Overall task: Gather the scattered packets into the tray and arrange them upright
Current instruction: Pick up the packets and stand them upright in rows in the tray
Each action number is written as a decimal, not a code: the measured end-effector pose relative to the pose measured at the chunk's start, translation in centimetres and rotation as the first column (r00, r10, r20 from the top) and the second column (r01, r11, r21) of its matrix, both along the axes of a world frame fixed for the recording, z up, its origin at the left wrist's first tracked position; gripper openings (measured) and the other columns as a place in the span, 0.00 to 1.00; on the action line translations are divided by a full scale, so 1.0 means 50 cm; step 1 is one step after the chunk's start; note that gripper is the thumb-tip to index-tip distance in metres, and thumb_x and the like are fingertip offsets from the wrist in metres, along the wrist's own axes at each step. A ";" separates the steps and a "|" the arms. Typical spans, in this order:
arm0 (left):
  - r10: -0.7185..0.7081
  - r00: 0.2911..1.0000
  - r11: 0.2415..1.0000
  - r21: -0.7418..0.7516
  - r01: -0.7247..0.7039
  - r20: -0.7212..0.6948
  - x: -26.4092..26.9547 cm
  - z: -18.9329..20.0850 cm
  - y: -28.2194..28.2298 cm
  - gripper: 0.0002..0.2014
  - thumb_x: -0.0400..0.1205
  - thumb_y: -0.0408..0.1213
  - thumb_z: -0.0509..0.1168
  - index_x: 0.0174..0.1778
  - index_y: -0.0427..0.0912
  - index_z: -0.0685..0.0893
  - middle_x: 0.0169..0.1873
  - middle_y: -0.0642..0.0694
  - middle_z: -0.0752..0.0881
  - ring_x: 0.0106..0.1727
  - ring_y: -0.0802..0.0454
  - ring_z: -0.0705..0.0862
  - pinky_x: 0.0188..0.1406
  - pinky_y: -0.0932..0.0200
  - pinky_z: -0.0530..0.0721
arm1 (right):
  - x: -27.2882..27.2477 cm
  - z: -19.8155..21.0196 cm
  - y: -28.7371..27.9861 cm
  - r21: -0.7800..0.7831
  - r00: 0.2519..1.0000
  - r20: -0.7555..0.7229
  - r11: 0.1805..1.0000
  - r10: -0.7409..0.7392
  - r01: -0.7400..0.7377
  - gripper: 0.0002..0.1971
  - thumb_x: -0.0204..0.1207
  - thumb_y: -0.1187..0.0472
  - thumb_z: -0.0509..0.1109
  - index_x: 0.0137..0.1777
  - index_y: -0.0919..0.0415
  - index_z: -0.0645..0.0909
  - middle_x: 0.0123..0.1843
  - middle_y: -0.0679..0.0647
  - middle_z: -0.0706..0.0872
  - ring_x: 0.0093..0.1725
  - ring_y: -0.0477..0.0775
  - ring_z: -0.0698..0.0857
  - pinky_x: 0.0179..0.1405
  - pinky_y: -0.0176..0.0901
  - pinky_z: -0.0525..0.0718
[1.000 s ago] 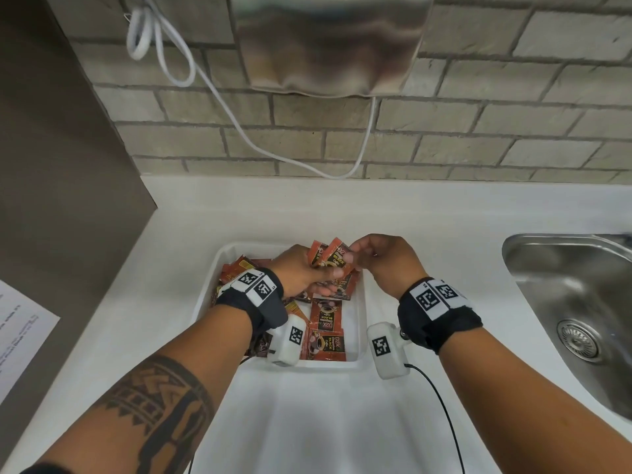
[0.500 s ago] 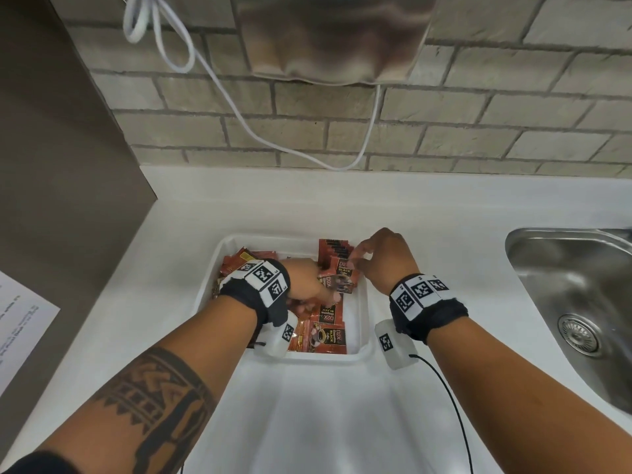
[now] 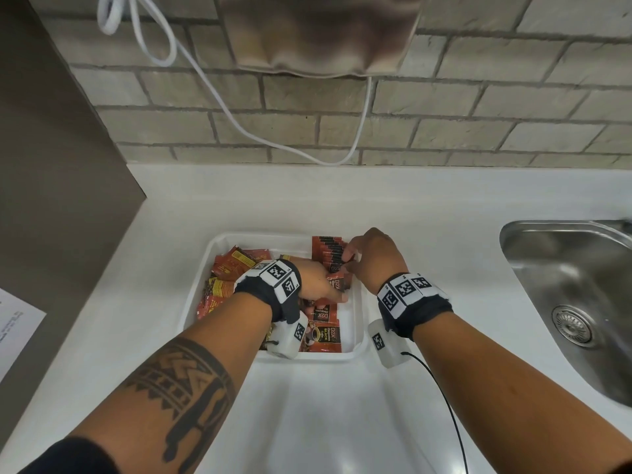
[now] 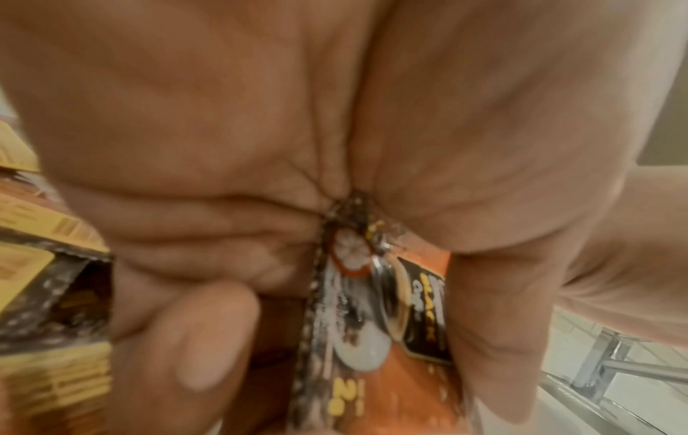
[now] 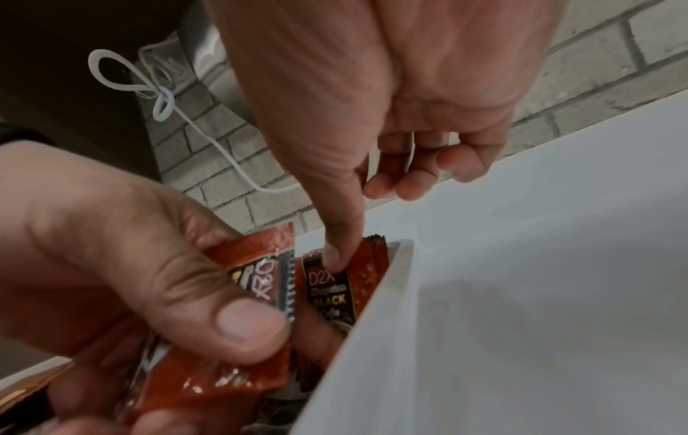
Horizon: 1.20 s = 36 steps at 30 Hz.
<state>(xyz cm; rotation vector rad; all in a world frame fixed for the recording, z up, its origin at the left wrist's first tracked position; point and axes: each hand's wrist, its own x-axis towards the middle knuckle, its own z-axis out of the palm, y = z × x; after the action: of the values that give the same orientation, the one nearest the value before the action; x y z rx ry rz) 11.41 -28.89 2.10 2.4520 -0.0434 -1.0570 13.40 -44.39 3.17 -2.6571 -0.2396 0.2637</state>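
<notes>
Packets go from raised to standing in the tray

The row (image 3: pixel 330 251) now stands in the tray (image 3: pixel 219 241) at its far right, steadied by right hand (image 3: pixel 371 256) fingers (image 5: pixel 337 250), apart; left hand (image 3: pixel 316 280) pinches another packet (image 5: pixel 257 273). Flat ones (image 3: pixel 323 333) remain.

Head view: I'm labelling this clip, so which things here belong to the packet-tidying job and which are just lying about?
Part of the job:
- white tray
- upright row of packets
- loose packets
- packet in the left hand
- right hand, thumb pressing the row

Lying about:
- sink
- white cable
- paper sheet
</notes>
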 end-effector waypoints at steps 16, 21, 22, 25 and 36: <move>0.079 0.995 0.995 -0.061 -0.082 -0.058 -0.011 0.007 -0.001 0.28 0.79 0.60 0.71 0.59 0.37 0.88 0.44 0.42 0.91 0.35 0.46 0.85 0.32 0.61 0.81 | -0.019 0.009 -0.006 0.024 1.000 0.012 0.999 0.026 -0.026 0.08 0.73 0.58 0.77 0.42 0.47 0.80 0.54 0.50 0.76 0.53 0.51 0.78 0.48 0.41 0.76; 0.084 0.995 0.992 -0.094 -0.089 -0.056 -0.020 0.014 0.009 0.27 0.79 0.60 0.70 0.53 0.35 0.88 0.38 0.44 0.89 0.33 0.47 0.85 0.29 0.62 0.80 | -0.032 0.019 -0.009 0.083 0.998 0.064 0.996 0.012 -0.017 0.03 0.76 0.55 0.75 0.43 0.49 0.84 0.53 0.51 0.78 0.53 0.52 0.80 0.46 0.40 0.75; 0.104 0.992 0.984 -0.135 -0.114 -0.075 -0.022 0.018 0.011 0.24 0.80 0.58 0.71 0.51 0.36 0.87 0.36 0.44 0.88 0.31 0.47 0.84 0.28 0.62 0.80 | -0.037 0.023 -0.012 0.133 0.995 0.095 0.991 0.006 -0.019 0.03 0.77 0.54 0.74 0.44 0.51 0.85 0.51 0.50 0.79 0.51 0.51 0.81 0.44 0.39 0.74; 0.198 0.970 0.916 -0.326 -0.234 -0.140 -0.038 0.037 0.020 0.11 0.84 0.43 0.71 0.50 0.37 0.85 0.32 0.43 0.85 0.24 0.53 0.81 0.25 0.61 0.81 | -0.052 0.028 -0.020 0.274 0.992 0.128 0.961 0.000 -0.035 0.08 0.80 0.50 0.72 0.47 0.52 0.87 0.47 0.45 0.86 0.46 0.46 0.83 0.38 0.28 0.72; 0.303 0.929 0.560 -0.749 -0.354 -0.212 -0.054 0.054 0.040 0.10 0.83 0.25 0.69 0.59 0.34 0.85 0.53 0.40 0.91 0.55 0.46 0.92 0.56 0.56 0.90 | -0.044 0.059 -0.023 0.512 0.999 -0.021 0.859 0.038 -0.022 0.04 0.78 0.57 0.76 0.43 0.47 0.86 0.43 0.49 0.91 0.42 0.46 0.88 0.40 0.30 0.81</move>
<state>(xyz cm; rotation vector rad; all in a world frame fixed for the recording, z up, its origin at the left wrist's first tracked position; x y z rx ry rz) 8.72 -26.90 4.78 1.5358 -0.0148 -0.7137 11.18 -45.56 6.11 -2.1181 -0.2951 0.2133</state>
